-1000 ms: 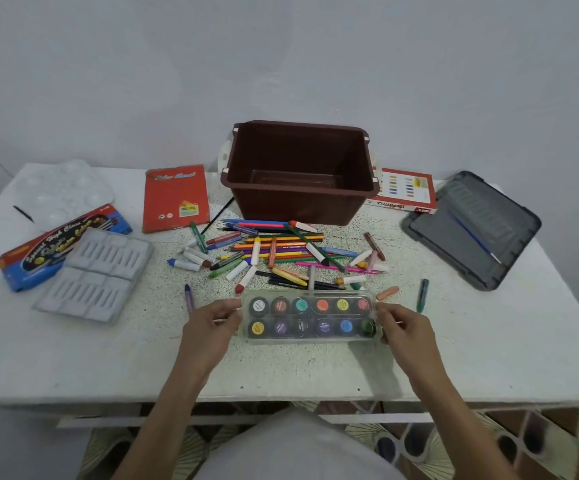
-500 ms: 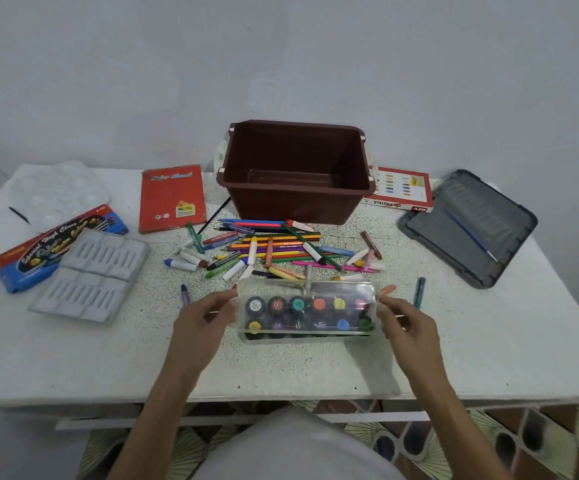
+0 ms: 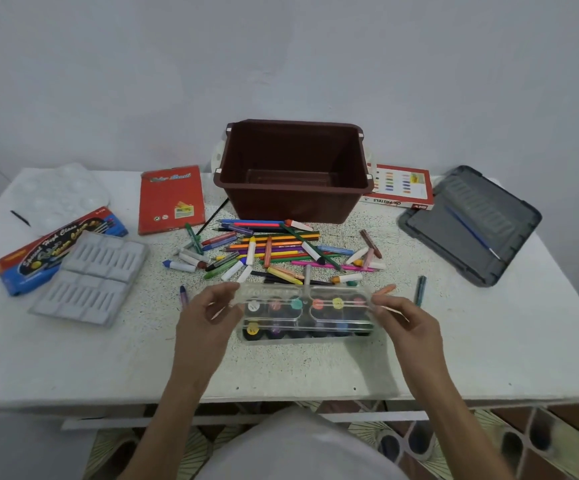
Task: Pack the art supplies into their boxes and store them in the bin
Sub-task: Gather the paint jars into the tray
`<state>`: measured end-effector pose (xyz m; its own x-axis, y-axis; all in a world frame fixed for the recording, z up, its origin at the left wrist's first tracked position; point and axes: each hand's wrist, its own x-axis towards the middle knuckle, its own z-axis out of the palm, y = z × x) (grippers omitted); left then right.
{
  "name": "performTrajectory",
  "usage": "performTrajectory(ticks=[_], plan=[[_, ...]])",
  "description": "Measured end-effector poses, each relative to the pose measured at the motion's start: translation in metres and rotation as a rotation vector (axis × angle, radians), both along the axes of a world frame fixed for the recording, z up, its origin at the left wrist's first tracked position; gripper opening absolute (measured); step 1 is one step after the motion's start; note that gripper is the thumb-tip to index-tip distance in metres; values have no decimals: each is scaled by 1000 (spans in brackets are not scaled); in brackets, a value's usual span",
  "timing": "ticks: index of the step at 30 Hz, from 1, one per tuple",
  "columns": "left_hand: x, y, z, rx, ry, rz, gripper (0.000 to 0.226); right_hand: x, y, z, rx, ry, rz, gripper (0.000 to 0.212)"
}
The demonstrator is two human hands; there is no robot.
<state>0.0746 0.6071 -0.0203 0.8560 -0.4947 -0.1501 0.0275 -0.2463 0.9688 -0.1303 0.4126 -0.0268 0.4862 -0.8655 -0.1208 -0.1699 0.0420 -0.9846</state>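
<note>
- Paint case (image 3: 307,315) w/ pots sits between our hands, clear lid on top.
- L hand (image 3: 208,320) pinches its left end; R hand (image 3: 407,323) grips right end.
- Step: we reckon storing it; next needs carrying fwd to bin (image 3: 295,202), over crayons (image 3: 281,251) beyond fingertips.

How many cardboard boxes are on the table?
3. A blue-and-red box at the far left beside the grey tray, a red box left of the brown bin, a red-and-white box right of the bin. The bin may hide others.
</note>
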Motion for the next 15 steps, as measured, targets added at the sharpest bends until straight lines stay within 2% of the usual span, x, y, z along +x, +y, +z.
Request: performTrajectory(ticks=[3, 6, 10, 15], plan=[[-4, -4, -7, 92, -108, -33, 39, 0, -2, -13, -225, 82, 72, 22], [-9, -9, -11, 169, -127, -68, 44, -3, -4, -27, -434, 188, 127, 31], [-14, -14, -19, 375, -238, -168, 48, -4, -3, -39, -507, 282, 145, 27], [-16, -16, -22, 440, -336, -207, 50, -6, -1, -46, -515, 309, 168, 31]])
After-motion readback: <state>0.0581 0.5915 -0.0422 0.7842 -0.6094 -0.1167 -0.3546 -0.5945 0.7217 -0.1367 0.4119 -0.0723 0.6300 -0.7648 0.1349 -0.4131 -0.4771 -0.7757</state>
